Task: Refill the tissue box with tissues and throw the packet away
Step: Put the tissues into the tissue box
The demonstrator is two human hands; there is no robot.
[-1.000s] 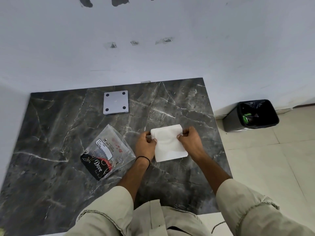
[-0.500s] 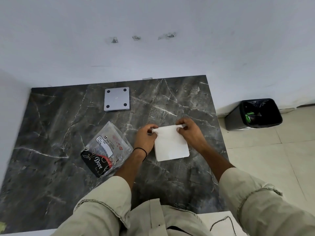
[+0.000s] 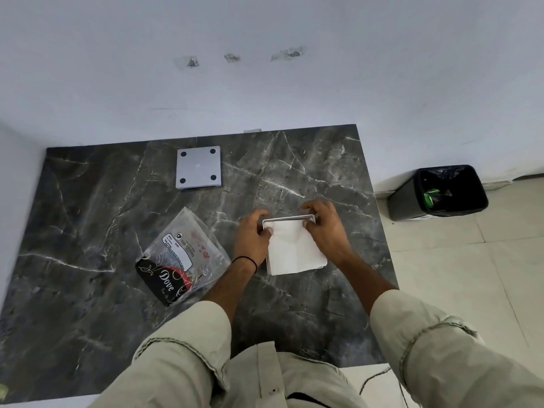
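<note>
- Left hand point(image 3: 252, 237): fingers curled, thumb and fingertips pinching the far-left corner of the stack of white tissues point(image 3: 294, 250); touching the rim of the tissue box point(image 3: 287, 218) there too.
- Right hand point(image 3: 323, 225): fingers bent and closed over the far-right corner of the tissue box, thumb pressing on the tissues' edge; whether clamped on box, tissues or both, cannot tell.
- Tissues lying on the open tissue box, covering nearly all of it; only the box's pale far rim and a sliver of its left side showing.
- Tissue box resting on the dark marbled worktop point(image 3: 88, 231), towards its right edge.
- Clear plastic packet point(image 3: 181, 257), printed "Dove", flat on the worktop just left of the tissue box, beside the left wrist; seemingly empty, though hard to confirm.
- Grey square lid point(image 3: 198, 167) with four dark dots, well beyond the tissue box to its far left, near the wall.
- Black bin point(image 3: 435, 192) on the floor, well to the right of the tissue box, off the worktop; something green inside, too small to identify.
- Both forearms reaching forward from pale rolled sleeves, converging on the tissue box; thin black band point(image 3: 245, 260) round the left wrist.
- Palms of both hands turned down, hidden; most fingertips tucked out of sight.
</note>
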